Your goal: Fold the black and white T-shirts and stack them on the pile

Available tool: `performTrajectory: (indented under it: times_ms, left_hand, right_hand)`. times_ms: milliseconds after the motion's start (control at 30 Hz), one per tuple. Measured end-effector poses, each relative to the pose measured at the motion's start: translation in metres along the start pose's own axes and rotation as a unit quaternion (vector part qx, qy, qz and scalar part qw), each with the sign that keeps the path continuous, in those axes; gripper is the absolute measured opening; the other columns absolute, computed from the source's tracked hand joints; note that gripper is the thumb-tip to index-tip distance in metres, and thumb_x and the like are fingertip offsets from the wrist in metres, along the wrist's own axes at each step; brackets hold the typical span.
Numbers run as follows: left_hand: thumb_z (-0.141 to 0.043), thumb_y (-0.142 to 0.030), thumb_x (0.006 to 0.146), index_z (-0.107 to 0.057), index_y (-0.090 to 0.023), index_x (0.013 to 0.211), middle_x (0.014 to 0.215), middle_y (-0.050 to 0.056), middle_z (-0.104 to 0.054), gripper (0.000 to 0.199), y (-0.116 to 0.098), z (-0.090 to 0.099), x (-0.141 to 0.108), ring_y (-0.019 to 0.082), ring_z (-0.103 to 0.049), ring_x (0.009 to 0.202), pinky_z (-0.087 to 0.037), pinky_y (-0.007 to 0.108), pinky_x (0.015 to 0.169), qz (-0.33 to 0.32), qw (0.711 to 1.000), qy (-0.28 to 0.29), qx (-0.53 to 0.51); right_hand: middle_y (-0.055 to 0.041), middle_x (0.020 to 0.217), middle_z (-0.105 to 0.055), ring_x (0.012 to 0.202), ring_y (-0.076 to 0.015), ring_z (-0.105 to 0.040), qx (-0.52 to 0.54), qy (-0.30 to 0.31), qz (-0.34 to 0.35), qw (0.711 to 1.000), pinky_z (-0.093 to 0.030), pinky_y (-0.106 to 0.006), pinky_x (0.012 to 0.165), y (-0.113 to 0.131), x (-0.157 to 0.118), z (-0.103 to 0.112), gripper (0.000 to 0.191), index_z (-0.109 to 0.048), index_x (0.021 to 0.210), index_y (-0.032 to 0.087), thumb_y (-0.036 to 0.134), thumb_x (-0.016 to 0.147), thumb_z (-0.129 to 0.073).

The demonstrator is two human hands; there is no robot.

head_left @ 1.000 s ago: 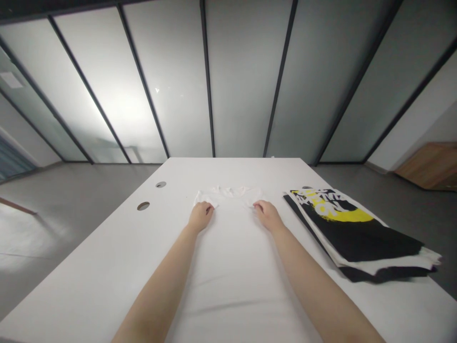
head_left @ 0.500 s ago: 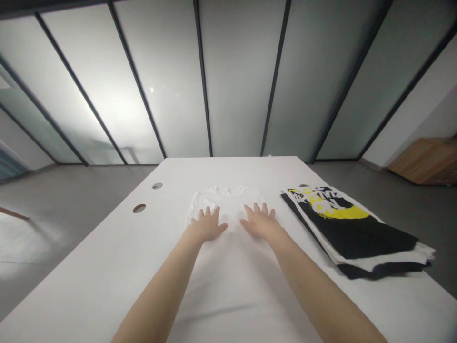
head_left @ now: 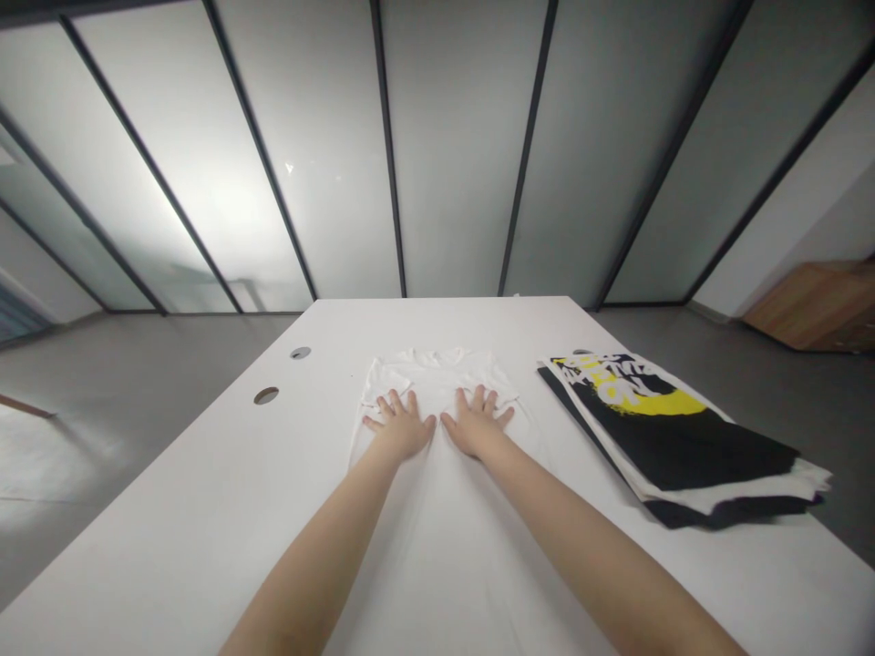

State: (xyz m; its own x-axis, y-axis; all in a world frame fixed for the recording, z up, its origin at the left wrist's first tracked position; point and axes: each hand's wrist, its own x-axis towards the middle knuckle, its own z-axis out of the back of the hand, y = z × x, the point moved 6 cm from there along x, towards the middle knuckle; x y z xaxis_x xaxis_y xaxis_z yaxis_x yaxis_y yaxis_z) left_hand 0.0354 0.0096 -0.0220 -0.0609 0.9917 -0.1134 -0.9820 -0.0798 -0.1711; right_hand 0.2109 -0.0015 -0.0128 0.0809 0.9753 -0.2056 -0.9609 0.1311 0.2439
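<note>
White T-shirt (head_left: 437,372) lies flat on the table, and both hands are open on it, fingers spread: left hand (head_left: 400,426) and right hand (head_left: 475,422). Right of it, well apart, lies a folded black garment (head_left: 684,456) with yellow print, on the white table (head_left: 205,510).

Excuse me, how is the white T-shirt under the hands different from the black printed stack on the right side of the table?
The white T-shirt is plain, while the black printed stack has yellow and white print. The T-shirt looks like one garment lying flat; the stack shows several folded layers. The left hand and right hand press on the T-shirt, but no hand touches the stack. Both lie on the white table.
</note>
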Motion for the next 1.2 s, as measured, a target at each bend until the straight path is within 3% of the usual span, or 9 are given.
performTrajectory:
  times_ms: [233, 467, 600, 700, 767, 833, 967, 1067, 1200]
  left_hand:
    - [-0.036, -0.067, 0.099, -0.03, -0.021, 0.169, 0.176, 0.023, -0.013, 0.084, -0.007, 0.021, 0.037, 0.054, -0.009, 0.16, -0.011, 0.088, 0.113, -0.009, 1.0, -0.018, 0.009]
    - [-0.041, -0.062, 0.101, -0.045, -0.025, 0.162, 0.173, 0.02, -0.03, 0.072, -0.001, 0.031, 0.036, 0.05, -0.019, 0.16, -0.016, 0.082, 0.117, -0.031, 0.995, -0.094, -0.004]
    - [-0.04, -0.049, 0.105, -0.056, -0.028, 0.153, 0.167, 0.014, -0.045, 0.054, 0.007, 0.038, 0.03, 0.042, -0.027, 0.159, -0.024, 0.072, 0.122, -0.031, 0.988, -0.134, -0.073]
    - [-0.043, -0.045, 0.105, -0.063, -0.025, 0.145, 0.161, 0.014, -0.052, 0.049, 0.015, 0.051, 0.027, 0.041, -0.034, 0.155, -0.029, 0.065, 0.123, -0.029, 0.98, -0.166, -0.109]
    - [-0.047, -0.046, 0.104, -0.064, -0.025, 0.143, 0.16, 0.014, -0.053, 0.048, 0.014, 0.059, 0.024, 0.041, -0.035, 0.155, -0.028, 0.064, 0.124, -0.048, 0.98, -0.17, -0.097]
    - [-0.049, -0.048, 0.103, -0.062, -0.026, 0.146, 0.162, 0.015, -0.051, 0.05, 0.012, 0.061, 0.021, 0.042, -0.031, 0.157, -0.024, 0.066, 0.125, -0.066, 0.983, -0.159, -0.071]
    - [-0.042, -0.052, 0.105, -0.052, -0.02, 0.154, 0.168, 0.022, -0.04, 0.06, 0.01, 0.045, 0.014, 0.046, -0.025, 0.159, -0.023, 0.07, 0.123, -0.046, 0.992, -0.112, -0.026]
    - [-0.04, -0.054, 0.105, -0.047, -0.017, 0.158, 0.171, 0.025, -0.032, 0.065, 0.01, 0.031, 0.011, 0.048, -0.026, 0.158, -0.023, 0.071, 0.121, -0.042, 0.995, -0.095, 0.003]
    - [-0.039, -0.052, 0.104, -0.044, -0.017, 0.16, 0.17, 0.024, -0.034, 0.066, 0.013, 0.027, 0.01, 0.046, -0.029, 0.158, -0.024, 0.068, 0.123, -0.033, 0.993, -0.11, 0.017]
  right_hand:
    - [-0.0226, 0.178, -0.008, 0.161, -0.0482, -0.004, -0.007, -0.035, 0.016, 0.999, 0.002, -0.08, 0.116, 0.008, 0.035, 0.019, 0.08, -0.025, 0.17, 0.025, 0.067, 0.103, -0.035]
    - [-0.0178, 0.174, -0.029, 0.161, -0.0461, -0.012, 0.041, -0.116, 0.034, 0.992, -0.004, -0.07, 0.123, 0.003, 0.042, 0.024, 0.07, -0.046, 0.162, 0.024, 0.059, 0.101, -0.048]
    - [-0.0144, 0.159, -0.053, 0.154, -0.0347, -0.033, 0.133, -0.199, 0.064, 0.969, -0.018, -0.056, 0.127, -0.013, 0.043, 0.035, 0.053, -0.061, 0.149, 0.021, 0.04, 0.103, -0.041]
    - [-0.0118, 0.15, -0.061, 0.147, -0.0265, -0.044, 0.139, -0.21, 0.081, 0.964, -0.023, -0.045, 0.127, -0.02, 0.044, 0.044, 0.051, -0.064, 0.144, 0.021, 0.032, 0.103, -0.034]
    - [-0.0129, 0.151, -0.06, 0.148, -0.0278, -0.042, 0.138, -0.211, 0.081, 0.964, -0.021, -0.046, 0.128, -0.023, 0.042, 0.047, 0.05, -0.064, 0.143, 0.02, 0.032, 0.103, -0.037]
    - [-0.016, 0.158, -0.052, 0.154, -0.0349, -0.034, 0.129, -0.203, 0.059, 0.969, -0.018, -0.054, 0.127, -0.025, 0.039, 0.046, 0.051, -0.062, 0.147, 0.02, 0.037, 0.102, -0.044]
    - [-0.0204, 0.173, -0.027, 0.159, -0.0494, -0.016, 0.055, -0.118, -0.034, 0.991, -0.009, -0.069, 0.123, -0.033, 0.033, 0.031, 0.067, -0.044, 0.163, 0.024, 0.052, 0.102, -0.048]
    - [-0.0204, 0.177, -0.016, 0.16, -0.0488, -0.013, 0.016, -0.068, -0.049, 0.996, -0.005, -0.069, 0.122, -0.037, 0.031, 0.021, 0.071, -0.034, 0.168, 0.027, 0.058, 0.104, -0.04]
    - [-0.0197, 0.177, -0.016, 0.161, -0.0475, -0.014, 0.008, -0.085, -0.046, 0.995, -0.005, -0.07, 0.122, -0.039, 0.03, 0.02, 0.071, -0.033, 0.168, 0.029, 0.06, 0.105, -0.037]
